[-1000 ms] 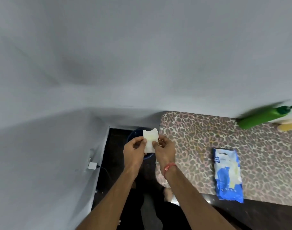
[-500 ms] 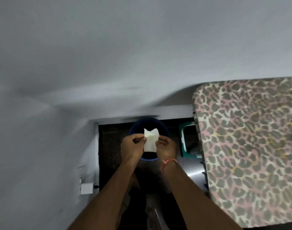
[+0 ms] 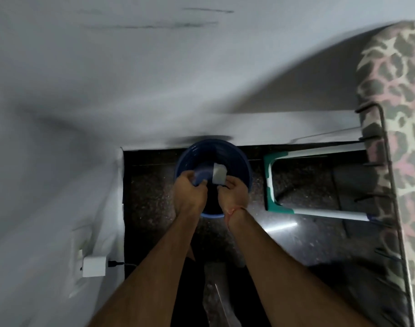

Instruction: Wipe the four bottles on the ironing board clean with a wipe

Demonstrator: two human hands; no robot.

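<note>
Turned away from the ironing board (image 3: 390,90) since a second ago, with only a spotted strip of it left at the right edge. No more green bottle or blue pack in sight. Both hands carried along too, from beside the board to right over the blue bin (image 3: 246,166) on the dark floor.

Right hand (image 3: 233,192): fingertips pinched tight on the lower edge of the wipe (image 3: 219,174), a small white folded piece held up above the open mouth of the bin.

Left hand (image 3: 190,190): fingers curled in, just beside the wipe. Something bluish and blurry at the fingertips. Cannot tell whether gripping a bit of wipe, something else, or nothing.

None of the four bottles in view, so no way to check them for clean or dirty.

Best guess from hands and wipe over the bin: wiping work finished, or at least this wipe used up, and throwing away about to happen. Wipe not dropped yet. Left to do, by this guess: let go over the bin. Possibly more bottles after that, with a fresh wipe.

Off to the left, a white charger (image 3: 94,266) plugged in low on the wall.
</note>
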